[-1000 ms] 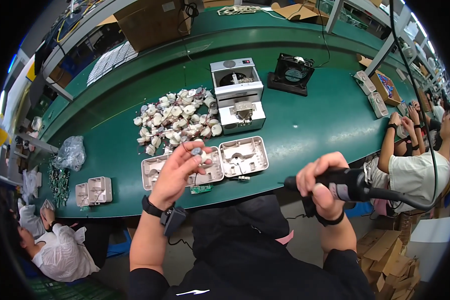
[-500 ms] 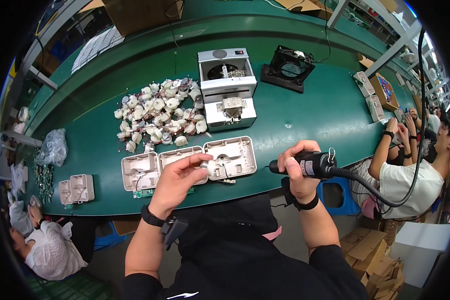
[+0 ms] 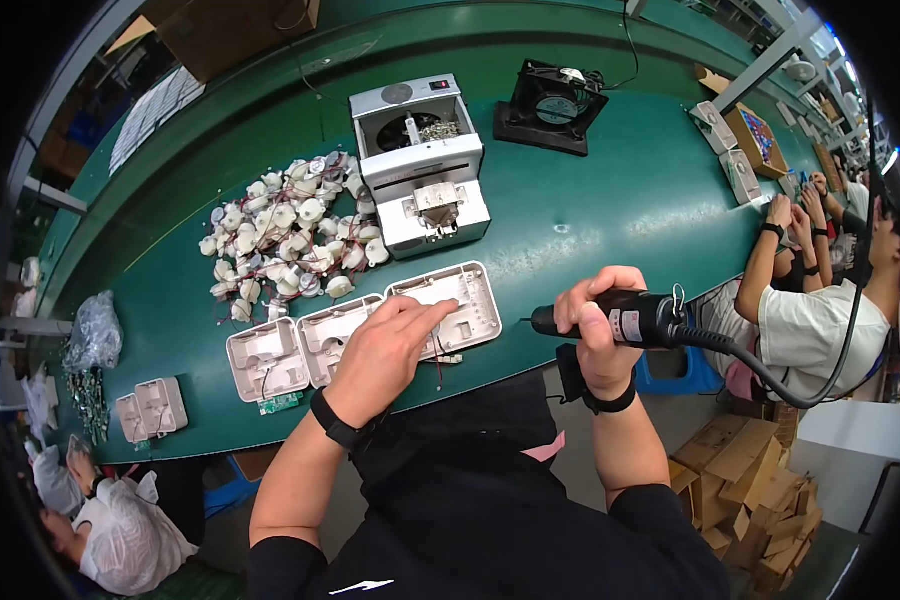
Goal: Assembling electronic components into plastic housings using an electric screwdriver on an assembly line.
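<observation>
My right hand [image 3: 602, 320] is wrapped round a black electric screwdriver [image 3: 635, 322], its thin bit pointing left toward the housings. My left hand [image 3: 392, 345] reaches over the rightmost white plastic housing [image 3: 478, 300], fingers close together and fingertips down inside it. Whatever lies under the fingers is hidden. Thin wires [image 3: 439, 372] hang over that housing's near edge beside a small connector board. The middle housing [image 3: 320, 345] is partly covered by my left hand. At the row's left end sits another open housing [image 3: 270, 365], with a green circuit board [image 3: 281, 403] at its near edge.
Behind the housings lies a heap of white motors with wires [image 3: 290, 225]. A white screw feeder [image 3: 420, 165] and a black fan [image 3: 555, 108] stand farther back. Left are paired housings [image 3: 152, 408] and a plastic bag [image 3: 95, 330]. Co-workers sit at both sides; cartons [image 3: 750, 465] lie lower right.
My left hand has moved right and down into the rightmost housing; a small white part at its fingertips is now out of sight. The screwdriver stays in my right hand. The view has shifted slightly.
</observation>
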Tool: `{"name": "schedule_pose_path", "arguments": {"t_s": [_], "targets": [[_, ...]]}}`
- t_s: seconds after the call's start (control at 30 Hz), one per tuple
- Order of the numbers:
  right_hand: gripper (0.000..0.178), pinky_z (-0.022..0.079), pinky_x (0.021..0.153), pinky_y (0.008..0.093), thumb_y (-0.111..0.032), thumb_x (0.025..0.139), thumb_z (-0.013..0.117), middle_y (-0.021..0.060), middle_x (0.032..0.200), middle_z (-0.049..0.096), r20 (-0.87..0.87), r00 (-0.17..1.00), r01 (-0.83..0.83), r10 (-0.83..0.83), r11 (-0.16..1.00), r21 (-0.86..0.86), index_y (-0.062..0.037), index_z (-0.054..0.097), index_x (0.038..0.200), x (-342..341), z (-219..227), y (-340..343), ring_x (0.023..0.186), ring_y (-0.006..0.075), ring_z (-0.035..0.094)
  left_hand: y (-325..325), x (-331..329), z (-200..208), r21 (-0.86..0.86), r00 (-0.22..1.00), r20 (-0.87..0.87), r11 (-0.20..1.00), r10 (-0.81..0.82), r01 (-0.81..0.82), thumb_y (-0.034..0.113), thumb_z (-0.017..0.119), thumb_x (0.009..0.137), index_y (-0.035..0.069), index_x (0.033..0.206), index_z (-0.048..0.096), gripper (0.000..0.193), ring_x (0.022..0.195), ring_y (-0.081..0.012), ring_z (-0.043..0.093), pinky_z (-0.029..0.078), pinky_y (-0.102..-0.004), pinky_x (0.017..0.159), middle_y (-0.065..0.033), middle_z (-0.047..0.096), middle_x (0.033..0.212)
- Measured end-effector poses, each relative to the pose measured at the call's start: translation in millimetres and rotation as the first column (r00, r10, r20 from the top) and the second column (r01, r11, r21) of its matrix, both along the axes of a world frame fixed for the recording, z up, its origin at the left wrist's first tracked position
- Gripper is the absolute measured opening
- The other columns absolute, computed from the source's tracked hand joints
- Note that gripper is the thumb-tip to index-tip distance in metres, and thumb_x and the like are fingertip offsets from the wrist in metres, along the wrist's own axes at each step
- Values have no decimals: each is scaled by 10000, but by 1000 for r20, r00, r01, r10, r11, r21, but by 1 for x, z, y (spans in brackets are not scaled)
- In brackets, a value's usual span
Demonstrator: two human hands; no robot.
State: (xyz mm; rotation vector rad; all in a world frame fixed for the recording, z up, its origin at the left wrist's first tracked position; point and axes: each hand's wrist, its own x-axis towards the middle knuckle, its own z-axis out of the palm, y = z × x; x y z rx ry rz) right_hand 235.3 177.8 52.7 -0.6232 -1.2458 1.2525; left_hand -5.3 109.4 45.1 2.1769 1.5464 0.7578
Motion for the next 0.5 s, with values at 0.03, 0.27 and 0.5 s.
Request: {"name": "schedule_pose_path", "arguments": {"t_s": [0.03, 0.27, 0.5], "targets": [[272, 475, 612, 328, -91, 852, 633, 80, 726, 536, -7, 1000, -1, 1, 1000, 0, -55, 444, 1043, 0, 0, 0, 588, 159, 498, 0, -1, -2, -14, 1000, -10, 1000, -8, 8, -49, 613, 791, 81, 1242, 609, 469, 995, -284, 590, 513, -367, 827, -83, 654, 976], [253, 474, 610, 336, -90, 873, 609, 80, 731, 531, -4, 1000, -17, 17, 1000, -4, -59, 445, 1063, -2, 2, 5, 587, 164, 498, 5, -1, -2, 63, 999, 0, 997, 44, -44, -29, 631, 790, 81, 1224, 617, 448, 1059, -291, 564, 486, -386, 895, -85, 643, 1023], [238, 468, 607, 349, -131, 910, 594, 79, 734, 524, 140, 988, 71, -71, 997, 3, -62, 449, 1085, -17, 15, 15, 587, 168, 497, -1, -7, -17, 93, 977, -25, 974, 210, -206, 37, 733, 741, 75, 1135, 639, 407, 1148, -317, 537, 456, -419, 949, -91, 635, 1026]]}}
